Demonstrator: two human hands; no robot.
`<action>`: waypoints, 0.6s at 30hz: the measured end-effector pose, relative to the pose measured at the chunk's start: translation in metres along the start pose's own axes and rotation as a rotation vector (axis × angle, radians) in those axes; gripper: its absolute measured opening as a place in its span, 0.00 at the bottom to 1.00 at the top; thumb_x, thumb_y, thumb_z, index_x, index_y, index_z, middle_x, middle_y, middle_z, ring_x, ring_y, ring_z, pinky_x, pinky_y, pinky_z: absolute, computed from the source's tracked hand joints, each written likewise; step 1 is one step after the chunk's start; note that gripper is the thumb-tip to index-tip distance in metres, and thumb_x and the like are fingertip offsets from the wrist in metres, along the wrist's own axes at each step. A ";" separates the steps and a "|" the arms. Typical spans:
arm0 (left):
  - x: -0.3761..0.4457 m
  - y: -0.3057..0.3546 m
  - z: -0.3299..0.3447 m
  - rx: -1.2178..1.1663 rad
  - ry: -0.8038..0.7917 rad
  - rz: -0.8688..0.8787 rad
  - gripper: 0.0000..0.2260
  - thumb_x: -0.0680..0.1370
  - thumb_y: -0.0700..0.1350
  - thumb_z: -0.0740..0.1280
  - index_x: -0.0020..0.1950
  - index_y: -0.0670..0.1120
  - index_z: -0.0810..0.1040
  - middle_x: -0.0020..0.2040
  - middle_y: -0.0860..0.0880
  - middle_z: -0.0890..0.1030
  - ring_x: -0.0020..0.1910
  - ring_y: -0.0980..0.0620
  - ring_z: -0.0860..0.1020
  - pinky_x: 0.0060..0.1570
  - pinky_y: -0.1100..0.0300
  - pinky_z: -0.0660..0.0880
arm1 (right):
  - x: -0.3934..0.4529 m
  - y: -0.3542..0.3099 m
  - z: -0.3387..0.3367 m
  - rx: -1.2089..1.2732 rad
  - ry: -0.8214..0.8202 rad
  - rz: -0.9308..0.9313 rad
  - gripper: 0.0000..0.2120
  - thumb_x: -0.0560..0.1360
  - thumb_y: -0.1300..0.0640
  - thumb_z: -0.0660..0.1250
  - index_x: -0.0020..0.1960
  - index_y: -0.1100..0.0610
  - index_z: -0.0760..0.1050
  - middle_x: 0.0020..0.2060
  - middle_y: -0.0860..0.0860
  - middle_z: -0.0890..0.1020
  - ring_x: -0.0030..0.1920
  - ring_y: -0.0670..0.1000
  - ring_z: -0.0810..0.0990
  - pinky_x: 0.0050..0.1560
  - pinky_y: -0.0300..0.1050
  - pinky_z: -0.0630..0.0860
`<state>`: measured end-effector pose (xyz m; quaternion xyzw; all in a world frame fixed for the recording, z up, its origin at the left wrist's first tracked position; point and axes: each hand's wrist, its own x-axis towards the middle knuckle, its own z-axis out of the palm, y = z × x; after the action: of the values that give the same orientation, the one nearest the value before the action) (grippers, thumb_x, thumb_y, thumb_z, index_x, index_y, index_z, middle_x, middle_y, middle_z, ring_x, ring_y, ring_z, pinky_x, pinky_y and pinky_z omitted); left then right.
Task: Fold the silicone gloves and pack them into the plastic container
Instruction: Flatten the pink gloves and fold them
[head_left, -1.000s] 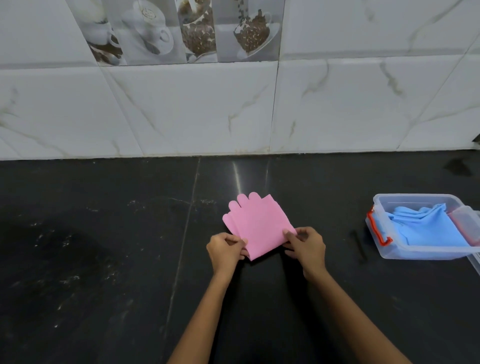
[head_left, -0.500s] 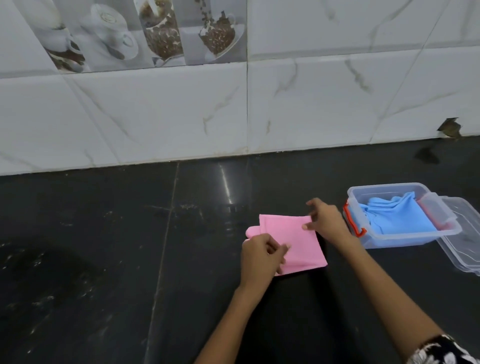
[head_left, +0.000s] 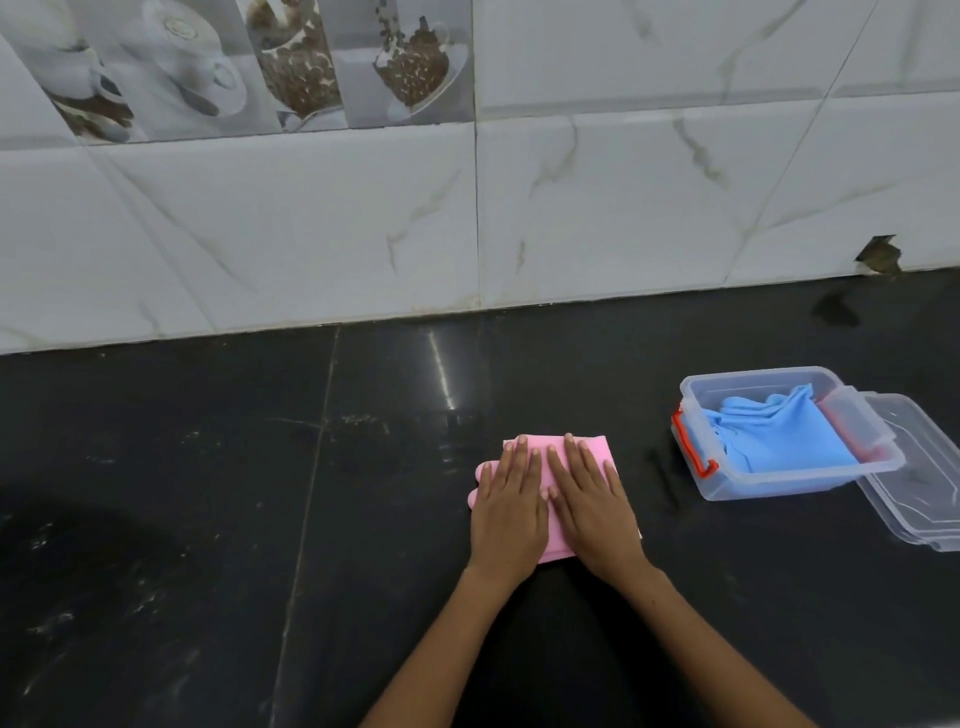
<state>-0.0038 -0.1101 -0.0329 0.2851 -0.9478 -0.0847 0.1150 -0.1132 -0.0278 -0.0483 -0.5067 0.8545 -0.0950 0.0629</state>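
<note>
A folded pink silicone glove (head_left: 550, 457) lies flat on the black counter, mostly covered by my hands. My left hand (head_left: 511, 512) presses on its left half with straight fingers. Beside it, my right hand (head_left: 592, 504) lies flat on the right half, fingers also straight. To the right stands a clear plastic container (head_left: 727, 483) with a red latch (head_left: 693, 452). Inside it lies a folded blue glove (head_left: 774, 441).
The container's clear lid (head_left: 919, 483) lies on the counter against its right side. A marble-tiled wall (head_left: 467, 208) rises behind the black counter (head_left: 208, 519). A chipped hole in the tile (head_left: 880, 260) sits at the wall's base on the right.
The pink glove has been folded over into a smaller rectangle. Both hands let go of its edges and now lie flat on top of it.
</note>
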 end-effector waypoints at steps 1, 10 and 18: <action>-0.002 0.000 0.001 -0.021 0.015 0.005 0.22 0.76 0.47 0.66 0.68 0.43 0.73 0.69 0.44 0.73 0.69 0.48 0.71 0.64 0.48 0.70 | 0.000 0.000 0.001 -0.002 0.006 -0.003 0.26 0.82 0.49 0.45 0.75 0.50 0.37 0.74 0.49 0.36 0.76 0.48 0.37 0.74 0.47 0.38; 0.002 -0.002 0.002 -0.046 -0.024 -0.016 0.22 0.79 0.47 0.52 0.70 0.42 0.71 0.71 0.44 0.70 0.71 0.48 0.69 0.68 0.47 0.66 | 0.001 -0.001 0.005 -0.010 0.028 0.021 0.26 0.81 0.49 0.45 0.75 0.49 0.39 0.74 0.47 0.36 0.76 0.48 0.37 0.74 0.46 0.37; 0.006 -0.006 0.010 -0.061 -0.146 -0.018 0.23 0.83 0.48 0.49 0.78 0.44 0.49 0.79 0.46 0.47 0.78 0.49 0.45 0.72 0.50 0.34 | 0.001 -0.002 0.002 -0.003 0.017 0.020 0.26 0.82 0.49 0.45 0.76 0.50 0.39 0.76 0.49 0.39 0.76 0.49 0.39 0.74 0.47 0.36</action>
<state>-0.0081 -0.1179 -0.0430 0.2831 -0.9480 -0.1353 0.0536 -0.1115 -0.0293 -0.0501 -0.4974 0.8602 -0.0972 0.0560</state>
